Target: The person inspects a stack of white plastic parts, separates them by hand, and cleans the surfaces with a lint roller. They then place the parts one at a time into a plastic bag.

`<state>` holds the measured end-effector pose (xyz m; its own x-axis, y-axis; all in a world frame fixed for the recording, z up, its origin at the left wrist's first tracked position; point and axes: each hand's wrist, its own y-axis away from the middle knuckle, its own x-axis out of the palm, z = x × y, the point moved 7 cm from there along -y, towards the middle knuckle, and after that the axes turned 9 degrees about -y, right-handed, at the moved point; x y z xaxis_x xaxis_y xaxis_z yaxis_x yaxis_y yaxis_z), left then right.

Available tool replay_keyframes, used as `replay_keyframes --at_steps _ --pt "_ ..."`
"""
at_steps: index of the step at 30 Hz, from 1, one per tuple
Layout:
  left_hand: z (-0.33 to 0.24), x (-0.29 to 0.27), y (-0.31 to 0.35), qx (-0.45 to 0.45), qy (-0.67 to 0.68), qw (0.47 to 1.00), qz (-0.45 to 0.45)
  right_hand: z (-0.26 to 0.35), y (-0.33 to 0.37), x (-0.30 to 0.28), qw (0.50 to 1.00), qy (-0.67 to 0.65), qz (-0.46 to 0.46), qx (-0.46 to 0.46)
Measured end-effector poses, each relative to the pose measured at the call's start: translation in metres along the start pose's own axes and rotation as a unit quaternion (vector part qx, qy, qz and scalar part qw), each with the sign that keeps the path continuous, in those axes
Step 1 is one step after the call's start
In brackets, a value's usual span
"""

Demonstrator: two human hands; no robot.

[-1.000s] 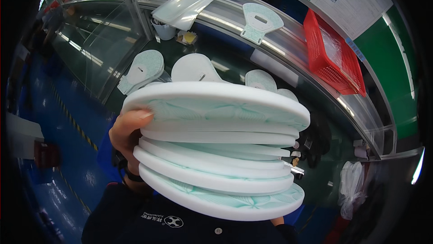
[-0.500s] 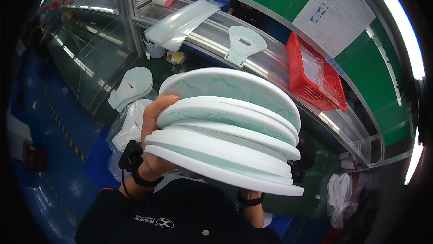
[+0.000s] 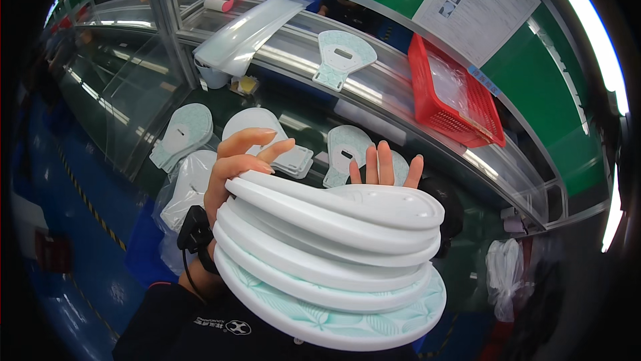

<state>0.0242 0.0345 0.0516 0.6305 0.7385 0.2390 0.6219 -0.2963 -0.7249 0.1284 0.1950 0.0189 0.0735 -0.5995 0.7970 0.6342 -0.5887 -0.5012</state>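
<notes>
Close in front of my chest is a stack of white, rounded plastic panels (image 3: 327, 244), loosely piled and slightly fanned. The lowest panel shows a pale green leaf pattern; the top one is plain white. My left hand (image 3: 234, 167) grips the stack's left end, some fingers curled above its upper edge. Behind the far right side rise the fingertips of my right hand (image 3: 387, 164), bracing the stack; its palm is hidden. Beyond them on the dark green table lie a white panel pile (image 3: 257, 127), a patterned slotted panel (image 3: 347, 150) and another patterned pile (image 3: 187, 130).
On the shelf ahead are a patterned panel (image 3: 344, 54), clear plastic sheets (image 3: 250, 34), a pink-handled roller (image 3: 227, 2) and a red basket (image 3: 420, 87) holding plastic bags. Bagged white panels (image 3: 190, 184) lie at left above a blue bin (image 3: 148, 247). A metal post (image 3: 163, 20) stands far left.
The stack has tipped and moved lower, so the patterned face now shows at the bottom. My right fingers have come into view behind it, and the panels on the table are uncovered.
</notes>
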Motion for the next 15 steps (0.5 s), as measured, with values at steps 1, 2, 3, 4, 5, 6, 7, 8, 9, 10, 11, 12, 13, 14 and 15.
replay_keyframes --at_steps 1,2,3,4,5,6,7,8,9,10,11,12,13,14,15 --pt "-0.002 0.003 -0.001 0.011 -0.047 0.999 0.018 0.002 0.000 0.011 0.996 -0.004 0.086 -0.015" --pt "-0.004 0.006 -0.001 0.021 -0.062 0.997 0.027 0.004 -0.004 0.022 0.981 -0.009 0.193 -0.030" --pt "0.001 0.008 0.000 -0.008 -0.050 0.998 0.039 0.007 0.000 0.024 0.971 -0.023 0.234 -0.032" --pt "0.005 0.009 0.004 -0.058 -0.064 0.995 0.055 0.009 0.000 0.015 0.981 -0.015 0.193 -0.029" --pt "0.013 0.003 0.011 -0.114 -0.036 0.993 -0.011 0.011 0.009 -0.005 0.997 -0.014 0.069 -0.014" --pt "0.020 0.005 0.022 -0.172 0.041 0.984 -0.032 0.012 0.021 -0.021 0.999 -0.024 -0.038 0.003" --pt "0.024 0.008 0.022 -0.160 0.047 0.986 -0.001 0.015 0.033 -0.034 0.996 -0.008 -0.083 -0.010" --pt "0.029 0.011 0.032 -0.201 0.059 0.978 0.014 0.021 0.044 -0.051 0.984 0.049 -0.167 -0.028" --pt "0.038 0.014 0.041 -0.260 0.048 0.964 0.030 0.023 0.052 -0.065 0.973 0.065 -0.218 -0.037" --pt "0.047 0.015 0.048 -0.310 0.073 0.947 0.026 0.024 0.059 -0.072 0.969 0.089 -0.230 -0.030" --pt "0.053 0.017 0.054 -0.353 0.099 0.930 0.028 0.023 0.062 -0.079 0.967 0.068 -0.245 -0.024" --pt "0.056 0.016 0.056 -0.360 0.100 0.927 0.013 0.022 0.063 -0.081 0.966 0.082 -0.244 -0.019" --pt "0.056 0.015 0.057 -0.357 0.072 0.931 0.001 0.020 0.062 -0.085 0.966 0.013 -0.256 -0.019" --pt "0.055 0.016 0.054 -0.346 0.075 0.935 0.007 0.022 0.056 -0.079 0.975 0.046 -0.215 -0.034" --pt "0.050 0.017 0.049 -0.314 0.060 0.948 0.009 0.022 0.051 -0.077 0.976 0.070 -0.204 -0.024"
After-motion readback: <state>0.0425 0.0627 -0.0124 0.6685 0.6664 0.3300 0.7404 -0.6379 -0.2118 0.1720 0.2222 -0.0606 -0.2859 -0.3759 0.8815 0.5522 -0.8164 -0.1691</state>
